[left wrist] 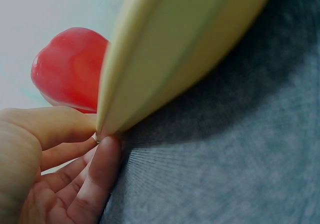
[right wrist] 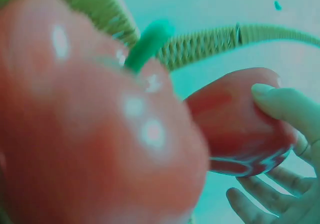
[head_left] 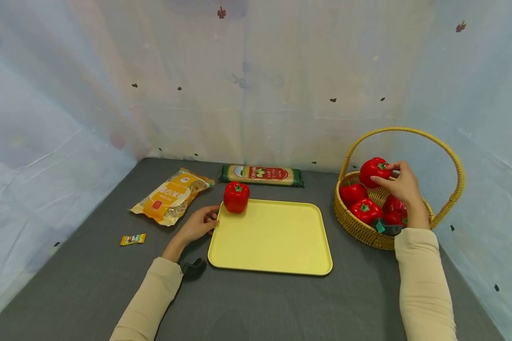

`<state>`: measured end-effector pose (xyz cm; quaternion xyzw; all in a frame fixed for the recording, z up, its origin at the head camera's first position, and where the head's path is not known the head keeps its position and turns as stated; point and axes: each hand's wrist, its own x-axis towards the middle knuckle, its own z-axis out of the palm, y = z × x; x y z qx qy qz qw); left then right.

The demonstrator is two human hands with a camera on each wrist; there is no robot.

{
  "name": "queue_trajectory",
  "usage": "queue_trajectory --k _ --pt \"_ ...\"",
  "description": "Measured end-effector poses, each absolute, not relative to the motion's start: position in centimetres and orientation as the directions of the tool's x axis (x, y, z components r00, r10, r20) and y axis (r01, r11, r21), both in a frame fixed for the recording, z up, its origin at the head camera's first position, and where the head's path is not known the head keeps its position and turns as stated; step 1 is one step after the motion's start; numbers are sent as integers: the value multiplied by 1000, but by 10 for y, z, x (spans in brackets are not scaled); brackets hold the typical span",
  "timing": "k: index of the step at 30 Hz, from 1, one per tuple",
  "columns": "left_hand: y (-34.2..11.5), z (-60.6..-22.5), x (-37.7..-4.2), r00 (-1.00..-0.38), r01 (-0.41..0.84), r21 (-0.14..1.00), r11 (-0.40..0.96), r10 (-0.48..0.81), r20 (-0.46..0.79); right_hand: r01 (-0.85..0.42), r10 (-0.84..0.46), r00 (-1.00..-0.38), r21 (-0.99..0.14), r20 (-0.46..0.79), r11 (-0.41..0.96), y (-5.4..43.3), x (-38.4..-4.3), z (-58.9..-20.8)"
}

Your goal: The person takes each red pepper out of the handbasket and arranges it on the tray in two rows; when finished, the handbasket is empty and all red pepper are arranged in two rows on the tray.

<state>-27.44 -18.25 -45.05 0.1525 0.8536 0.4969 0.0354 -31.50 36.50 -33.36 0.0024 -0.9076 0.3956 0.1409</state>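
Near the back right, my right hand (head_left: 403,184) holds a red bell pepper (head_left: 372,171) between thumb and fingers, above a wicker basket (head_left: 351,228). Several more red bell peppers (head_left: 366,211) lie in that basket. One of them, a large pepper (right wrist: 100,124) with a green stem, fills much of the right wrist view beside the held one. At the middle of the table, my left hand (head_left: 197,224) pinches the left edge of a yellow tray (head_left: 275,237). Another red bell pepper (head_left: 236,197) stands at the tray's back left corner, partly hidden by the tray in the left wrist view.
A yellow food bag (head_left: 170,196) lies left of the tray, with a small wrapped packet (head_left: 133,239) in front of it. Behind the tray lies a long green-and-red package (head_left: 262,175). The basket's tall handle (head_left: 457,182) arches over the right hand. A patterned sheet hangs behind.
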Motion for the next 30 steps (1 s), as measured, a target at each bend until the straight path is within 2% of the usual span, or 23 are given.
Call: queue_trajectory --k 9,17,21,25,30 --pt "-174 -419 -253 -944 234 857 458 318 88 -209 30 -953 -726 301 655 334 -304 -316" --pt "-173 -417 -251 -945 232 857 460 317 85 -310 -52 -936 -744 348 592 289 -283 -303" --pt "-173 -417 -252 -944 230 860 456 320 83 -397 -114 -908 -743 403 539 260 -268 -297" --pt "-174 -419 -254 -943 230 862 452 322 83 -467 -200 -881 -727 428 504 237 -264 -302" --pt "-176 -426 -259 -945 220 867 446 317 77 -477 -255 -879 -754 403 452 213 -274 -322"
